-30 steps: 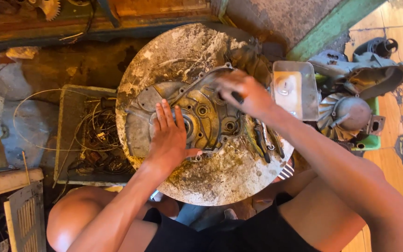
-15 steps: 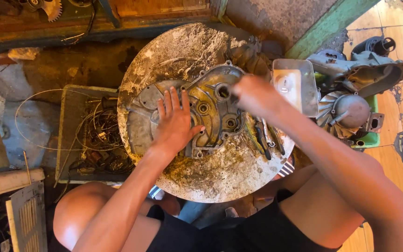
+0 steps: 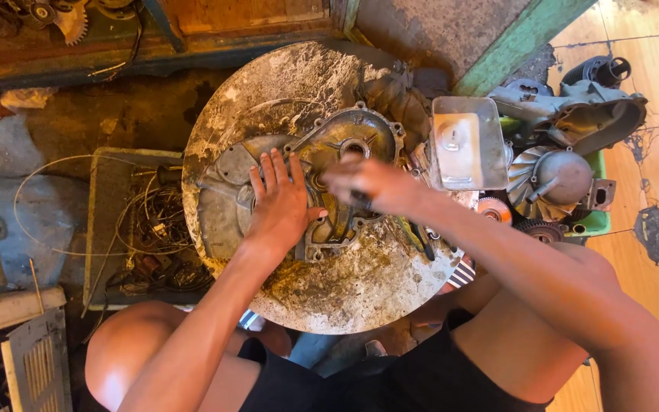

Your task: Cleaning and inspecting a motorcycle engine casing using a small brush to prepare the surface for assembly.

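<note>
We see the left hand (image 3: 280,206) lying flat, fingers spread wide, on a grey metal engine cover (image 3: 299,179) in the middle of the frame. It presses down on the cover and grips nothing. The right hand (image 3: 368,183) is just to the right of it, over the same cover. It is blurry, so we cannot tell if it is shut or if it has hold of a tool.

The cover lies on a big round slab (image 3: 345,282) that is dirty and stained, with brown muck on it. The cover is off any engine and rests open side up. We can see round holes and a ring in it. We think the work on it is partway along: the cover is out and held steady, but it looks grimy and nothing new is fitted into it that we can see. A few thin tools (image 3: 421,236) lie on the slab near the right wrist.

Right of the slab sits a shiny metal tray (image 3: 467,145), and past it a pile of engine parts (image 3: 566,145), one with fins like a fan. At the left of the frame is a crate of tangled wires (image 3: 146,221). At the right, the floor is orange tile (image 3: 657,152). A green beam (image 3: 520,38) slants across the upper right.
</note>
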